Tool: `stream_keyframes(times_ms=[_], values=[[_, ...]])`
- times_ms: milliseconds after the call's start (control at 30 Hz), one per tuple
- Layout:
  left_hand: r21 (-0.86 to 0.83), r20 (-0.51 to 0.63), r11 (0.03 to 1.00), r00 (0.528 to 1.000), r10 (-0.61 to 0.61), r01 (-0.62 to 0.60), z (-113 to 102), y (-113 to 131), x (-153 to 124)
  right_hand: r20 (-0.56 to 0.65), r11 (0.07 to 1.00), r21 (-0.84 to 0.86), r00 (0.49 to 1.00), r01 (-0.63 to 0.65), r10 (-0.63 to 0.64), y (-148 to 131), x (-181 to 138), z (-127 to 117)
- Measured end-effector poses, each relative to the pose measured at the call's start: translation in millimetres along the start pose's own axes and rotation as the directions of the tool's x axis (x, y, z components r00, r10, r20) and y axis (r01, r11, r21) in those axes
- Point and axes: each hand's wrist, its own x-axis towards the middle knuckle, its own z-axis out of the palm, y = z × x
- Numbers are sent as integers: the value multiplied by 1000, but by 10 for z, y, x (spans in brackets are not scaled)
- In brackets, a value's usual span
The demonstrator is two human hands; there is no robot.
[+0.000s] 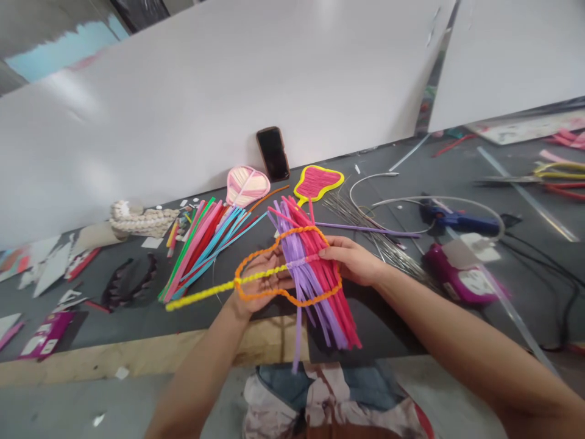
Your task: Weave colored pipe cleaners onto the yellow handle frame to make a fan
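Note:
Both my hands hold a half-made fan over the table's front edge. Its orange wire frame (256, 256) is pear-shaped, with a yellow wrapped handle (201, 294) pointing left. Purple and pink strips (315, 274) lie across the frame and hang toward me. My left hand (262, 281) lies palm up under the frame, its fingers curled around the central rib. My right hand (351, 259) pinches the strips and the frame's right side from the right.
On the dark table (114, 317) lie a fan of loose coloured strips (205, 247), two finished fans (247, 185) (317, 182), a phone (273, 152) leaning on the white board, thin wires (379, 235), a blue glue gun (457, 221), a magenta object (457, 274), and paper scraps at left.

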Motion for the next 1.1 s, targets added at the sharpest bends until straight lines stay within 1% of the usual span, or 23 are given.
stream_keyframes(times_ms=[67, 167, 267, 333, 433, 533, 633, 700, 800, 900, 1100], values=[[-54, 48, 995, 996, -76, 79, -2, -21, 11, 19, 1000, 2, 1000, -22, 22, -7, -7, -8], [-116, 134, 980, 981, -143, 159, -3, -27, 20, -8, 997, -11, 997, -72, 72, -7, -12, -21], [-102, 190, 982, 972, -137, 159, -3, -31, 3, -38, 995, -34, 995, -93, 91, -4, -13, -35], [-51, 213, 991, 971, -111, 124, -2, -51, -21, -30, 994, -53, 995, -93, 92, -4, -15, -43], [26, 237, 992, 963, -128, 126, -7, -90, -55, -33, 991, -104, 996, -84, 81, -16, -19, -57], [29, 203, 991, 970, -135, 132, -28, -99, -69, -11, 986, -138, 995, -95, 94, -45, -24, -88], [8, 138, 996, 987, -88, 88, -62, -64, -66, 27, 981, -160, 993, -110, 116, -81, -27, -137], [-6, 98, 999, 994, -47, 48, -80, -28, -61, 32, 980, -179, 995, -87, 94, -103, -28, -167], [-20, 48, 1000, 999, -6, 7, -87, 15, -56, -4, 974, -222, 999, -54, 55, -128, -31, -194], [-24, 20, 1000, 1000, 6, -5, -80, 29, -51, -60, 961, -274, 998, -45, 30, -134, -24, -200], [-30, 6, 1000, 1000, 0, 0, -92, 4, -34, -82, 943, -329, 996, -54, 28, -93, 7, -220]])
